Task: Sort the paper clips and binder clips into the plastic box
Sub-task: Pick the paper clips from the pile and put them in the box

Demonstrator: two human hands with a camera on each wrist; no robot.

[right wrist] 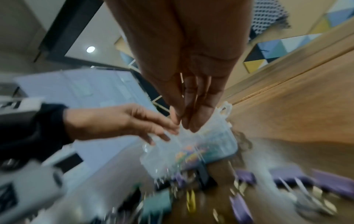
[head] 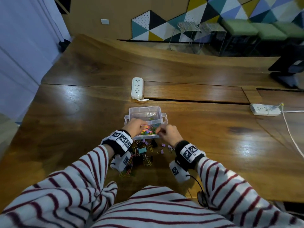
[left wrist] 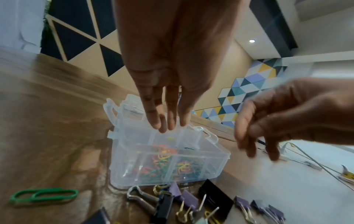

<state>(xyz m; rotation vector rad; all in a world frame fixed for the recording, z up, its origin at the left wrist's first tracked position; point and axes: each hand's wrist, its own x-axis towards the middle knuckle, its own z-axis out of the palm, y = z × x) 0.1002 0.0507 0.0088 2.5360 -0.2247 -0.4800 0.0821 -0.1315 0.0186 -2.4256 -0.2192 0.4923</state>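
Note:
The clear plastic box (head: 144, 108) (left wrist: 124, 166) (right wrist: 220, 141) stands open on the wooden table, with coloured paper clips (head: 147, 130) (left wrist: 162, 160) in its near compartments. My left hand (head: 136, 127) (left wrist: 166, 124) hovers over the box's near left part, fingers straight and holding nothing. My right hand (head: 167, 134) (right wrist: 187, 121) is at the near right corner, fingers hanging close together; the blurred right wrist view shows nothing between them. A pile of binder clips and paper clips (head: 143, 155) lies just in front of the box, including a black binder clip (left wrist: 214, 195) and a green paper clip (left wrist: 44, 197).
A white power strip (head: 136, 87) lies beyond the box. A second power strip (head: 264, 109) with a white cable (head: 292, 139) lies to the right. A dark stand (head: 289, 69) is at the far right. A narrow slot runs across the table behind the box.

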